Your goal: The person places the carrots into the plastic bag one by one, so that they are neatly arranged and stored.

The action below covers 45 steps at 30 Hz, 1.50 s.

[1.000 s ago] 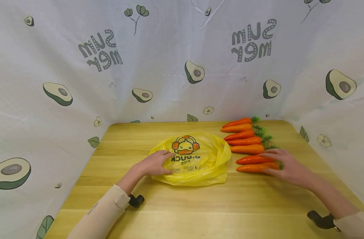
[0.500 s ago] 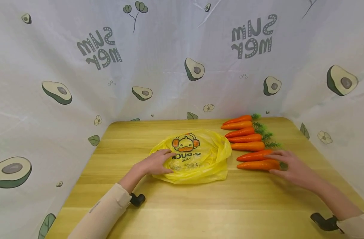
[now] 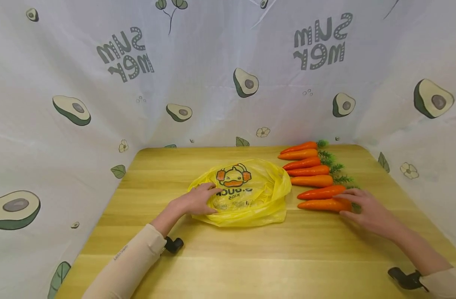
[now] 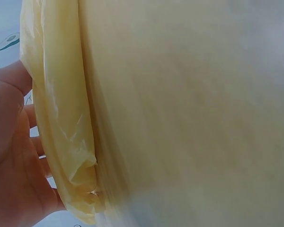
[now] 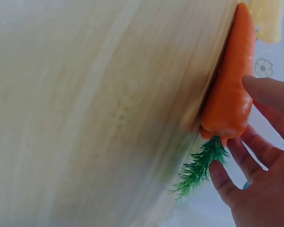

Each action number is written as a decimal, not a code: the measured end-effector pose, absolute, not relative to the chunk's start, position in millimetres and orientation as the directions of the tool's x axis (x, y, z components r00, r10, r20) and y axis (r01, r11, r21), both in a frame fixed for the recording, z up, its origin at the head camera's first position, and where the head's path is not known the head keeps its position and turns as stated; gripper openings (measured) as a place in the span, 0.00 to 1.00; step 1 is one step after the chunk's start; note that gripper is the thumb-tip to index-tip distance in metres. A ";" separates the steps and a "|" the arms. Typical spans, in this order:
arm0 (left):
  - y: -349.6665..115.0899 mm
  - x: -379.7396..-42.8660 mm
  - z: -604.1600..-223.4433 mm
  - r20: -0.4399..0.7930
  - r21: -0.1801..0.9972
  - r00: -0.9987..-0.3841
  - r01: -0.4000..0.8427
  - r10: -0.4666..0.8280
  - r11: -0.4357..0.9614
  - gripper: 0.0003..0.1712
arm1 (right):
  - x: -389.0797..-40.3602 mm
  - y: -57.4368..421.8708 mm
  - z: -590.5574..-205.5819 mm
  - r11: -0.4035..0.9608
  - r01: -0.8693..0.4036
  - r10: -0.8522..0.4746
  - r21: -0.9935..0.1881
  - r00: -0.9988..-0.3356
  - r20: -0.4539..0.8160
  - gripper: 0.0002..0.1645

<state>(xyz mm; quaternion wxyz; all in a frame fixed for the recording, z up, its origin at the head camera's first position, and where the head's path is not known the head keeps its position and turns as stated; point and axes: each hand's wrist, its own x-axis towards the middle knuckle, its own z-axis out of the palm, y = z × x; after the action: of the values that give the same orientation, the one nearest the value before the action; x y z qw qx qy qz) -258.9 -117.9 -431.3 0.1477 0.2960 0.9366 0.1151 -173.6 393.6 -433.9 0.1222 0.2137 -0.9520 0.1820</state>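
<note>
A yellow plastic bag with a printed duck lies flat and crumpled on the wooden table. My left hand rests at the bag's left side, thumb and fingers spread over its edge; in the left wrist view the fingers meet the folded yellow film. To the right, my right hand is at the leafy end of the nearest orange carrot. Its thumb touches that carrot's side, with the other fingers loosely spread around the green top. A redder carrot lies just behind, under the index fingertip.
Several more carrots lie in a row behind these two, tips toward the bag and green tops to the right. A white curtain with avocado prints stands around the table. Black wrist cameras sit under both wrists.
The right hand has slid slightly toward the front carrot's leafy end. The left hand stays on the bag. The head view has shifted a little.
</note>
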 end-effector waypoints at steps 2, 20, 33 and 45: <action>-118.1 -259.7 -429.0 -0.213 0.298 -0.783 0.517 0.584 0.802 0.44 | -174.3 393.4 -435.2 0.842 -0.455 -0.364 -0.289 -0.876 0.318 0.27; -119.1 -261.8 -424.7 -0.245 0.257 -0.787 0.510 0.565 0.821 0.42 | -177.3 389.9 -438.4 0.870 -0.424 -0.351 -0.250 -0.891 0.288 0.27; -119.4 -259.3 -425.7 -0.253 0.255 -0.787 0.507 0.563 0.823 0.42 | -180.8 392.4 -433.9 0.873 -0.432 -0.378 -0.226 -0.893 0.246 0.29; -118.4 -256.3 -424.7 -0.263 0.266 -0.790 0.493 0.554 0.829 0.42 | -184.8 393.2 -428.7 0.857 -0.467 -0.425 -0.217 -0.879 0.215 0.26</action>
<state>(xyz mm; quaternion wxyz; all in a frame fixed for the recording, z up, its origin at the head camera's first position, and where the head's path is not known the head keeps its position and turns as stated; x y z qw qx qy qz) -256.3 -118.4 -424.7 0.1671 0.2780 0.9414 0.0920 -184.8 393.2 -428.7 0.0797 0.2323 -0.9603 0.1324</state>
